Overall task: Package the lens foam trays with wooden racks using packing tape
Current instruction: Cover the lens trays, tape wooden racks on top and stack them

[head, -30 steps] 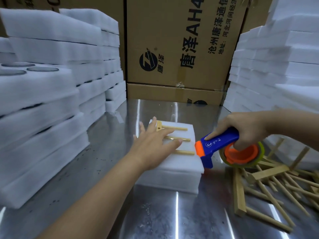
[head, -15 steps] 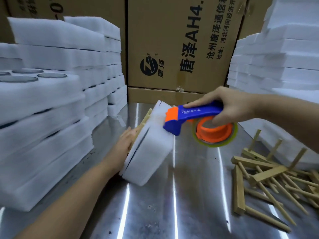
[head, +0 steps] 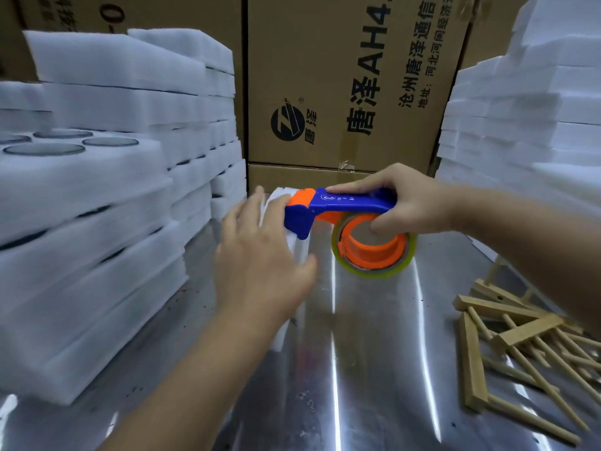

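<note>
Risk: the foam trays (head: 302,252), on edge at table (head: 357,369) centre, may tip toward 12 o'clock or skid under dispenser (head: 341,206) pressure, skewing the tape (head: 377,275). Left hand (head: 260,265), fingers spread, braces their near face; right hand (head: 409,203), at 2 o'clock, grips the dispenser, head at their top edge

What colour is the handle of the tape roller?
The handle is blue with an orange tip, seen in the head view.

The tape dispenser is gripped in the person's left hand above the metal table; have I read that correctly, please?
Not quite: the head view shows the tape dispenser gripped in the right hand, above the metal table. The left hand lies open against the foam bundle.
</note>
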